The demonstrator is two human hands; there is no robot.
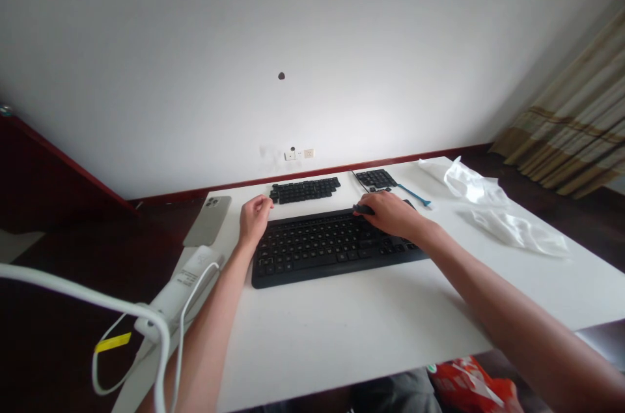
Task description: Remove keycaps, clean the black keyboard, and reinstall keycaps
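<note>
My right hand (pixel 390 214) pinches a small black object (pixel 364 209) over the top right of a black keyboard (pixel 332 247); my left hand (pixel 254 217), loosely curled and empty, rests just beside its top left corner, near rows of loose black keycaps (pixel 305 190) on the white counter (pixel 342 335).

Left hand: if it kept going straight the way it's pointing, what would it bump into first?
Probably the loose black keycaps, which lie just past the fingertips of the left hand. It's hard to judge depth from this view, so the fingers may be almost touching them.
</note>
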